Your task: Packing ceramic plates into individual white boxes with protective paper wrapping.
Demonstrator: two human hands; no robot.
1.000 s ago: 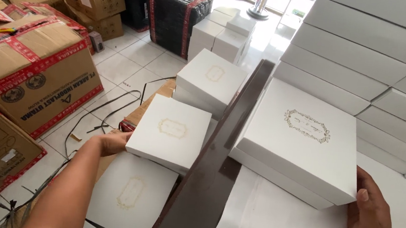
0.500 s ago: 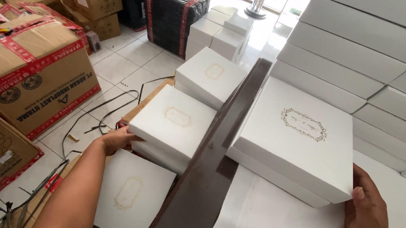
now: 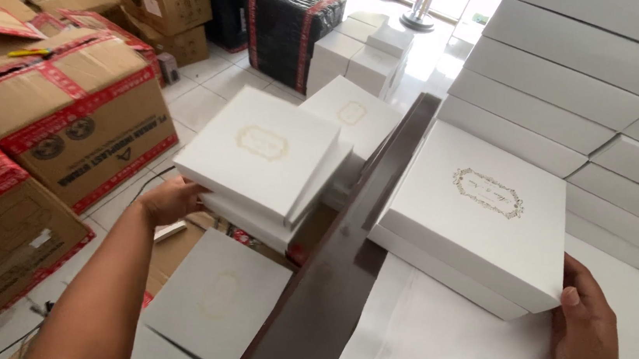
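1. Our left hand grips the near corner of a white box, fingers curled under it, holding it aloft over the floor beside the table edge.
2. Our right hand rests flat against a second white box on the table, thumb on its corner, steadying it.
3. Stacked white boxes line the table behind, so new ones sit in front.

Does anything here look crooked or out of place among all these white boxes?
Yes: the white box in the left hand has its lid shifted off the base, so the base's edge shows at the right side. The box by the right hand sits square, lid flush.
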